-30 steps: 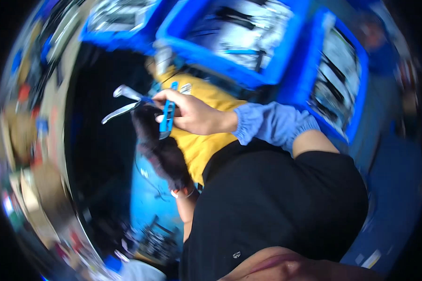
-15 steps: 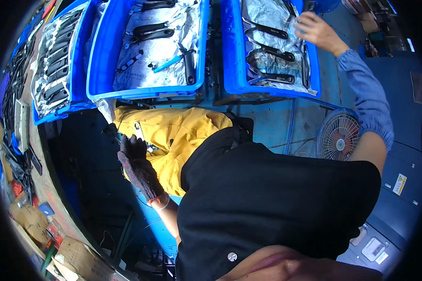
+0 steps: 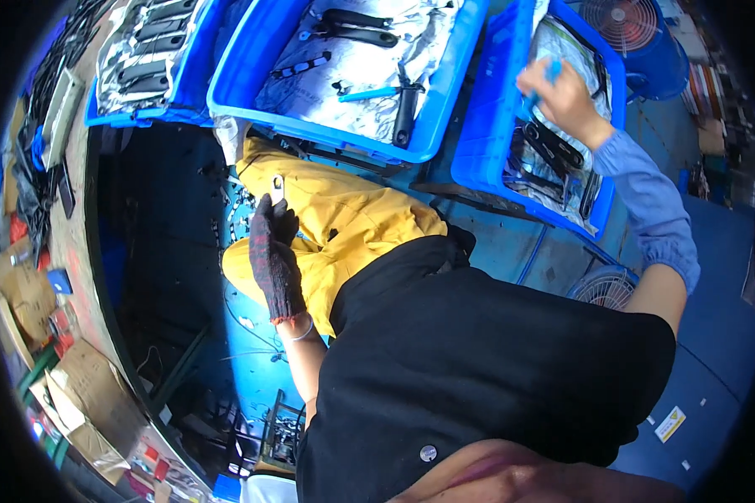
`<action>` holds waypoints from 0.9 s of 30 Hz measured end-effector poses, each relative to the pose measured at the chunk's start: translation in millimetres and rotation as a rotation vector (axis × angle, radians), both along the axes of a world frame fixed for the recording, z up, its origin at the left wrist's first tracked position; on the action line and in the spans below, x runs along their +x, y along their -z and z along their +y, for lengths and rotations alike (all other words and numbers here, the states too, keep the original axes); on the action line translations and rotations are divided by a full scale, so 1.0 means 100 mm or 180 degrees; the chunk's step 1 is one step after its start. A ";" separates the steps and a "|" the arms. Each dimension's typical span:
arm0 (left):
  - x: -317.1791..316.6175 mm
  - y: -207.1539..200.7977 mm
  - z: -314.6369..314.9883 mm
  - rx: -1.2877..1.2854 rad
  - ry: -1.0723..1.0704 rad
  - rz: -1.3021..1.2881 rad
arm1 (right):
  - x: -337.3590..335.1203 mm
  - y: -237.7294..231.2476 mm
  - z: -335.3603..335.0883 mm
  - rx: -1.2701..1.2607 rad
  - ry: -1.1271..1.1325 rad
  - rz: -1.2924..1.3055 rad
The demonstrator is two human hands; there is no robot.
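My left hand [image 3: 275, 260], in a dark knitted glove, is closed on a small flat metal piece [image 3: 278, 186] with a hole at its end, just above the yellow-clad leg. The rest of that piece is hidden by the glove. My bare right hand [image 3: 566, 99] is raised over the near side of the right blue bin [image 3: 482, 109], fingers curled. Bright blue shows between and below them, though its shape is unclear. Black-handled hand tools [image 3: 554, 151] lie on silvery sheeting in this bin, partly covered by the hand.
A middle blue bin [image 3: 327, 134] holds black-handled tools and a light-blue stick-like tool [image 3: 369, 95]. Another blue bin [image 3: 113, 117] with a row of black handles stands left. Fans [image 3: 608, 285] are at right. A workbench edge [image 3: 101, 277] with boxes runs down the left.
The view has turned, so the bins sit farther right. My right hand has gone from spread fingers to curled ones. My left hand has tipped upright, its metal piece showing at the fingertips.
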State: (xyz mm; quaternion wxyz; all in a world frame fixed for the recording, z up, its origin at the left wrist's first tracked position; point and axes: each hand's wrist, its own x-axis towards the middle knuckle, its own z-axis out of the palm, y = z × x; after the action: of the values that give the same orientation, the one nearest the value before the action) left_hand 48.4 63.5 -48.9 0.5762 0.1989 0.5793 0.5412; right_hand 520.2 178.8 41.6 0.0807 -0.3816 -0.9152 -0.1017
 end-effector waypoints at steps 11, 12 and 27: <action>-0.32 -0.06 -0.19 0.0870 -0.0205 0.0262 | -1.94 1.53 1.10 -0.2978 -0.1188 -0.2157; -0.38 -0.01 -0.24 0.0776 -0.0459 0.0279 | -1.91 1.62 1.08 -0.2784 -0.1299 -0.2145; -0.54 0.12 -0.18 0.0548 -0.0734 -0.0832 | -1.62 1.03 1.30 -0.2605 -0.0732 -0.0539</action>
State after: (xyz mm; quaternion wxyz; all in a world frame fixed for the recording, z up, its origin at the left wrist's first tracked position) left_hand -5.2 45.5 -60.6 0.5616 0.1078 0.4700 0.6724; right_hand 358.0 309.3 -61.1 -0.1418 -0.2679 -0.9201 0.2482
